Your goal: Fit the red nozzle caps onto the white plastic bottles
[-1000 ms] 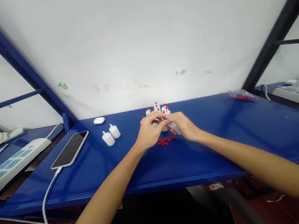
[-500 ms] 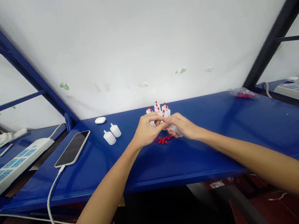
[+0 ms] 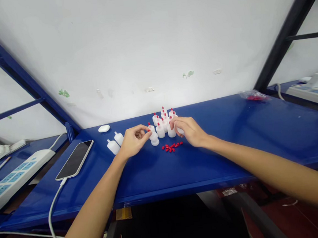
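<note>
On the left of a cluster, a small white plastic bottle (image 3: 154,138) with a red cap leans slightly. My left hand (image 3: 134,140) pinches it near its tip with thumb and forefinger. Curled beside the right side of the cluster, my right hand (image 3: 190,131) has a whitish bottle (image 3: 180,131) partly hidden within its fingers. Several upright white bottles (image 3: 160,130) with red caps stand between and behind the hands. In front of them lies a loose scatter of small red caps (image 3: 170,148). Two bottles without caps (image 3: 113,146) stand left of my left hand.
A phone (image 3: 74,160) on a white charging cable lies at the left of the blue table (image 3: 196,171), with a white earbud case (image 3: 104,128) behind it. A plastic bag of red caps (image 3: 255,96) sits at the back right. A power strip (image 3: 21,173) is farther left.
My hands were together over the cluster; now they are apart. The left has moved left to the capped bottle, and the right stays near the cluster. More bottles and red caps are uncovered.
</note>
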A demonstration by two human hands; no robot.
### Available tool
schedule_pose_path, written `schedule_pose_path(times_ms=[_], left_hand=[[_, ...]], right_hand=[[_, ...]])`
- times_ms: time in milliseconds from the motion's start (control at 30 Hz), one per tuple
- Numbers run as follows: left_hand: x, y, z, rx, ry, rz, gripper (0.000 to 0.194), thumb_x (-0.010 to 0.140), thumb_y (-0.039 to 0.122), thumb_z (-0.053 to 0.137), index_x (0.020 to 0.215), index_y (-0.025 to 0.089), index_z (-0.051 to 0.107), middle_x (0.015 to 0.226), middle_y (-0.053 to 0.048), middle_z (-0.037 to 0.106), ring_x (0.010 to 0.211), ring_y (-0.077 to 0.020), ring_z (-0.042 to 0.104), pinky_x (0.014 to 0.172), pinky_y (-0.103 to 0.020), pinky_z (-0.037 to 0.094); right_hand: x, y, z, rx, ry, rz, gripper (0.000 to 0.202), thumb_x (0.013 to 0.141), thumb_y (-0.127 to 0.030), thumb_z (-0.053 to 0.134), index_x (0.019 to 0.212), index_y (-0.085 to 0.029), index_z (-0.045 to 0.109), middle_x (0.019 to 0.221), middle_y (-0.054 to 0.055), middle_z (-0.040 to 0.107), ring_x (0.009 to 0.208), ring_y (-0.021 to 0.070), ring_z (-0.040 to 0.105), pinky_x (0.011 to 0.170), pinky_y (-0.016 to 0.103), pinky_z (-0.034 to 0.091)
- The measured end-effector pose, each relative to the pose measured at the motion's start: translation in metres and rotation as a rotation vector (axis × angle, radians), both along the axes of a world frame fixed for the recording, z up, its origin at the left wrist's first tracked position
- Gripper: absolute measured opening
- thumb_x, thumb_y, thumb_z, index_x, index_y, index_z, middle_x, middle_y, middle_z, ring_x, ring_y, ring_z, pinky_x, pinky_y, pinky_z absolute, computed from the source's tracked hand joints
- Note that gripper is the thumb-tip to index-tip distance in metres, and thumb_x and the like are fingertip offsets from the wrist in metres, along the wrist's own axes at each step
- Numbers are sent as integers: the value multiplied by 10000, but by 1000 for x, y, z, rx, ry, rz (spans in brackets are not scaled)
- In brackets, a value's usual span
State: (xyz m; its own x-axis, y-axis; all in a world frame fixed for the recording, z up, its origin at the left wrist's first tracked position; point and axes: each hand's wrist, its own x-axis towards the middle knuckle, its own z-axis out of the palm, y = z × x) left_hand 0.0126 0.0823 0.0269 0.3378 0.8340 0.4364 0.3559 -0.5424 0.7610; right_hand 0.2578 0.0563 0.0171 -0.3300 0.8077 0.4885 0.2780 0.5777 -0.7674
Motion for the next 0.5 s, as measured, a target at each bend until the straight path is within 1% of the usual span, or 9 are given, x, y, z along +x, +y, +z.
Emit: schedule_pose_path(times_ms=[100,133,200,267,333,367,433,500], left_hand=[[-12,4,-9,50,83,65,246,837,386,695,887,146,691,571,52,482,502,-77,378,495,-208,308],[-13,5,-12,62,92,75,248,844,388,686,904,148,690,580,51,484,509,-80,383,499,-210,312],[-13,7,-15,80,125,70,256,861,397,665,934,153,692,593,49,492,514,-85,386,504,-214,316],[-10,8,-17,92,201,36,253,880,402,642,938,160,689,584,53,486,506,-86,381,506,-215,314],[-8,8,-19,102,296,-7,241,900,395,611,925,165,677,560,61,470,495,-88,387,511,-215,316],[-8,8,-19,110,332,-23,237,908,391,598,942,168,670,553,66,466,493,-90,399,515,-215,321],[-7,6,-19,156,371,-18,256,913,382,585,1047,175,653,569,72,468,504,-96,430,533,-215,341],[-5,2,-19,266,371,43,304,906,357,586,1149,179,625,603,73,464,528,-101,451,560,-219,357]], right_hand=[[2,6,-3,2,87,19,230,913,-267,350,875,-196,565,658,-20,548,627,157,513,666,306,403],[2,8,-4,-6,118,14,217,902,-256,353,899,-200,563,691,-16,564,657,161,521,683,310,410],[2,13,-5,-62,198,-13,212,913,-298,382,927,-204,573,739,-8,582,682,163,532,679,310,431],[1,19,-4,-182,341,-61,231,920,-379,445,918,-199,589,751,2,586,653,157,538,633,302,459],[1,24,-1,-320,516,-116,251,900,-424,521,855,-187,587,726,13,587,606,145,535,582,287,479],[2,27,1,-379,602,-147,250,889,-422,549,815,-184,576,703,17,585,585,139,533,561,278,483],[5,30,4,-488,743,-199,243,892,-389,555,760,-185,546,639,16,571,540,131,525,512,257,471],[9,33,7,-602,852,-210,236,914,-352,497,743,-192,524,562,1,536,476,125,495,441,239,421]])
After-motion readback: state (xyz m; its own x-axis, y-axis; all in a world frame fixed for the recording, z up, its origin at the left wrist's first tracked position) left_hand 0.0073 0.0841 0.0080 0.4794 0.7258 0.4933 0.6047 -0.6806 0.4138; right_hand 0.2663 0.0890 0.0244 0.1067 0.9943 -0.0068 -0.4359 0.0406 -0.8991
